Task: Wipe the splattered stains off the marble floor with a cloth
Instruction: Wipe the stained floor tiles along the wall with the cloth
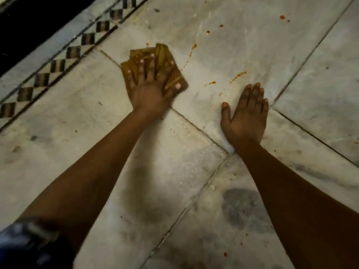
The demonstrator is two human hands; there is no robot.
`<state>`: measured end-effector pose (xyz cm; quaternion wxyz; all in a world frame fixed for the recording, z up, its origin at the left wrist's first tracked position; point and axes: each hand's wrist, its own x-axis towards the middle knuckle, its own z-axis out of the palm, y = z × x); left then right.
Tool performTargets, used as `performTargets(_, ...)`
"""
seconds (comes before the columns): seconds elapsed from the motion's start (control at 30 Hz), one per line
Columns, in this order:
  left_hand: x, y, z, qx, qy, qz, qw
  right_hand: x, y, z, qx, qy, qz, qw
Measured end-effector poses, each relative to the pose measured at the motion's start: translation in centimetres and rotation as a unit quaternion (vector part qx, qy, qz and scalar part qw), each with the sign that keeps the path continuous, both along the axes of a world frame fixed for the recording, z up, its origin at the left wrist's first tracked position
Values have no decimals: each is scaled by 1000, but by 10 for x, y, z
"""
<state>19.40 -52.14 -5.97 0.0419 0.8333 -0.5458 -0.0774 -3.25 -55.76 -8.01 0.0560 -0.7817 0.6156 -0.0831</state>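
A folded mustard-yellow cloth (pixel 167 55) lies on the white marble floor (pixel 242 55). My left hand (pixel 150 88) presses it flat, fingers spread and straight over it. Orange-red splatter stains (pixel 238 75) streak the slab to the right of the cloth, with more drops (pixel 282 17) farther off and a thin streak (pixel 192 50) just beside the cloth. My right hand (pixel 245 117) rests flat on the floor, fingers together, just below the streaks and holding nothing.
A checkered black-and-cream inlay border (pixel 58 65) runs diagonally at the upper left, with a dark strip (pixel 35 22) beyond it. Dark joints (pixel 194 125) divide the slabs. Small red dots (pixel 225 254) lie near my right forearm. Dark fabric (pixel 29 245) shows at the bottom left.
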Motion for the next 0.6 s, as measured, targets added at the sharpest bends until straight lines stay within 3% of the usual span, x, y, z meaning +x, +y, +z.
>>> performTargets(0.1, 18, 26, 2, -3, -7, -48, 999, 1, 0, 1, -2, -11, -5, 1000)
performTargets(0.27, 56, -33, 6, 32, 19, 79, 996, 1, 0, -1, -10, -15, -10, 1000)
performTargets(0.37, 59, -83, 11, 70, 31, 93, 993, 1, -1, -3, -8, -10, -9, 1000)
performTargets(0.47, 42, -89, 16, 88, 12, 17, 996, 1, -1, -1, -10, -8, -8, 1000)
performTargets(0.6, 36, -33, 10, 68, 1, -125, 990, 2, 0, 0, -7, -15, -11, 1000)
